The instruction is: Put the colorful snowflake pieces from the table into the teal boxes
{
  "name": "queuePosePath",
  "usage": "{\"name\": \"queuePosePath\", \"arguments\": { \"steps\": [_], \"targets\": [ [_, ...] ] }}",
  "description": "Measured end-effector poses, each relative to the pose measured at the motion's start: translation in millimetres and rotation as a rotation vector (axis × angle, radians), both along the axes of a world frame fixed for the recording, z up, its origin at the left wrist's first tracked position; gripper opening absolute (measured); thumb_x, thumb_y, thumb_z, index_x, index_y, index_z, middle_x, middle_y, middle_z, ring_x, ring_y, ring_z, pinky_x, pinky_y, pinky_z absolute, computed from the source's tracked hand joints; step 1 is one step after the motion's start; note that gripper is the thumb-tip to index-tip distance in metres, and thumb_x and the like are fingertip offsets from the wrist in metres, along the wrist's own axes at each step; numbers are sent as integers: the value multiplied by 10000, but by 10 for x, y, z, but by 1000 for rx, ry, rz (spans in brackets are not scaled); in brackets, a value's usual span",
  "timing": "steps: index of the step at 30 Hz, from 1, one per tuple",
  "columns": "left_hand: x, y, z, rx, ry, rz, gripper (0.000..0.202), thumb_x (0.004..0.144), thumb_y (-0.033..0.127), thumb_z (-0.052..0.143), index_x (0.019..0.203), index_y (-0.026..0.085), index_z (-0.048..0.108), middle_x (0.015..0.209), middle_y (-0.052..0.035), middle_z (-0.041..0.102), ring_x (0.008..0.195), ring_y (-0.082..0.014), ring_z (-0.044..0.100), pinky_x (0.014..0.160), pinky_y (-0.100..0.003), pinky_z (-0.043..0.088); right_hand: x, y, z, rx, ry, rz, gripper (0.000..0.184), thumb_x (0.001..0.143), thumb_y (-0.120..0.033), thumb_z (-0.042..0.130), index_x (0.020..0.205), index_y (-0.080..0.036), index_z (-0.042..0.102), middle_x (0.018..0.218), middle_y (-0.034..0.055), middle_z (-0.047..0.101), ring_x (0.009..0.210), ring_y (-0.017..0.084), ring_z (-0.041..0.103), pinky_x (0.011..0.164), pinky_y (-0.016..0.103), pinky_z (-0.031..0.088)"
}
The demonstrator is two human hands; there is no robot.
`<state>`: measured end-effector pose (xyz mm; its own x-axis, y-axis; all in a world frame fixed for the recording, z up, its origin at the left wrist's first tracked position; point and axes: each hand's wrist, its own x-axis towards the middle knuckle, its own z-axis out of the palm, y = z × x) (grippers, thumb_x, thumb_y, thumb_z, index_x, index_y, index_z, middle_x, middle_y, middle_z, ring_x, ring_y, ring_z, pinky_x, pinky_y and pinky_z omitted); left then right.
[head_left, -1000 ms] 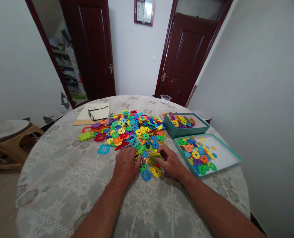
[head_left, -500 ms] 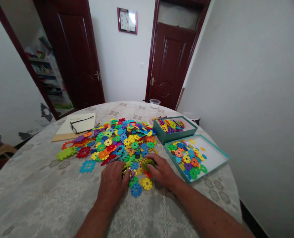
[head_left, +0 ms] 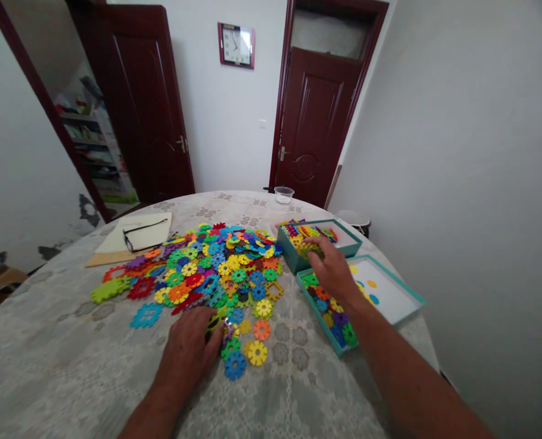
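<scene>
My right hand [head_left: 332, 271] is over the near edge of a teal box [head_left: 293, 255], pinching yellow-green notched plastic pieces [head_left: 311, 249]; how many I cannot tell. Inside the box stand rows of colourful pieces [head_left: 314, 231]. My left hand [head_left: 191, 341] rests on the table at the near side of a big heap of toothed plastic discs and squares [head_left: 216, 262], its fingers curled on a lime-green notched piece [head_left: 214, 322]. Beside its thumb lie a green disc [head_left: 230, 349], a blue disc [head_left: 235, 366] and a yellow disc [head_left: 256, 353].
A teal-rimmed white lid [head_left: 396, 292] holding more discs sits right of the heap, partly behind my right forearm. Black glasses [head_left: 145, 228] lie on paper [head_left: 110, 244] at the left. A clear bowl [head_left: 284, 195] stands at the table's far edge.
My right hand has moved from the front of the heap, up and right to the box, carrying the yellow-green pieces. An orange disc now shows where it was. My left hand stays by the heap.
</scene>
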<state>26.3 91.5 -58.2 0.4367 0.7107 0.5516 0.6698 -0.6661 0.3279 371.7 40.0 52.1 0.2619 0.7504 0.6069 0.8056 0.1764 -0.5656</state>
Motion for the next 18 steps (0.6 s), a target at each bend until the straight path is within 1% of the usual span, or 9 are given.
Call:
{"name": "queuePosePath", "arguments": {
  "steps": [2, 3, 6, 8, 10, 13, 16, 18],
  "targets": [
    [-2, -2, -3, 2, -6, 3, 164, 948, 390, 589, 987, 248, 660, 969, -76, 733, 917, -272, 685, 822, -409, 544, 408, 217, 83, 34, -95, -105, 352, 898, -189, 498, 1201, -205, 676, 1199, 111, 717, 1164, 276, 637, 1097, 434, 451],
    [-3, -2, -6, 0, -6, 3, 165, 950, 392, 588, 994, 250, 660, 968, -76, 732, 915, -272, 685, 822, -409, 545, 592, 322, 91, 41, -128, -162, 365, 883, -171, 485, 1190, -195, 681, 1180, 122, 719, 1151, 281, 637, 1104, 440, 446],
    [-8, 0, -15, -4, -6, 7, 170, 959, 398, 580, 1006, 253, 655, 962, -76, 729, 908, -272, 684, 818, -407, 543, 995, 568, 12, 14, -193, -265, 419, 840, -146, 475, 1201, -145, 687, 1196, 169, 712, 1162, 302, 628, 1124, 465, 434],
    [-12, 4, -20, -1, -6, 4, 170, 962, 399, 577, 999, 252, 653, 950, -74, 725, 895, -271, 683, 810, -407, 542, 1123, 646, -80, -16, -175, -306, 442, 830, -163, 487, 1222, -126, 688, 1220, 183, 710, 1167, 307, 631, 1117, 475, 447],
    [-15, 9, -22, -3, -6, -2, 161, 964, 392, 576, 988, 253, 655, 945, -70, 722, 891, -270, 680, 810, -408, 540, 1149, 650, -162, -24, -121, -325, 443, 843, -194, 495, 1235, -132, 692, 1231, 171, 718, 1156, 297, 646, 1098, 472, 470],
    [-7, 1, -12, -9, -12, 0, 156, 954, 384, 589, 995, 252, 661, 963, -70, 724, 912, -273, 677, 828, -410, 538, 1025, 540, -232, 6, -52, -288, 404, 881, -238, 490, 1209, -157, 713, 1224, 143, 735, 1134, 274, 665, 1073, 454, 490],
    [15, -40, 22, -41, 1, 16, 166, 954, 384, 588, 994, 241, 663, 976, -79, 724, 925, -272, 668, 841, -410, 531, 734, 344, -255, 3, 13, -220, 358, 916, -294, 499, 1155, -168, 734, 1188, 137, 748, 1095, 275, 679, 1042, 453, 502],
    [33, -74, 49, -69, 24, 9, 182, 966, 380, 570, 993, 224, 660, 966, -89, 715, 920, -268, 657, 857, -412, 523, 474, 192, -264, -40, 58, -154, 334, 932, -328, 512, 1126, -179, 740, 1132, 124, 760, 1044, 277, 688, 1007, 449, 512]
  ]
}}
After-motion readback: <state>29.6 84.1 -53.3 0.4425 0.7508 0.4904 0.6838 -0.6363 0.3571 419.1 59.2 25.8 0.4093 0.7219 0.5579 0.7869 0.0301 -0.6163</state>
